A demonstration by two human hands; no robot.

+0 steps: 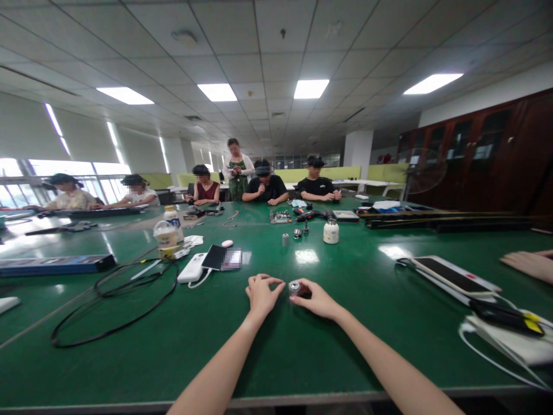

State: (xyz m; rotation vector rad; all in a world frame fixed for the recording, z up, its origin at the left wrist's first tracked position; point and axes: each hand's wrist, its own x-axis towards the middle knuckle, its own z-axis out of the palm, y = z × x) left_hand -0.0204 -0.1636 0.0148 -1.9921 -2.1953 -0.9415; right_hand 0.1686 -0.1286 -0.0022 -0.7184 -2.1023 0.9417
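My right hand (316,300) grips a small silver metal cylinder (294,291) between thumb and fingers. The cylinder stands upright on the green table (276,351), and its round top faces me. Just left of it is my left hand (262,295), thumb and index finger brought together in a pinch. Whether anything tiny sits between those fingertips is too small to see. Farther ahead on the table are a similar grey cylinder (286,239), a small dark metal part (298,233) and an upright dark fitting (306,227).
A white jar (330,231), a power drill (311,215) and a circuit board (280,217) lie ahead. Left are a phone (215,257), a white power bank (191,268) and a looped black cable (116,344). A tablet (453,274) and another person's hand (529,265) are right.
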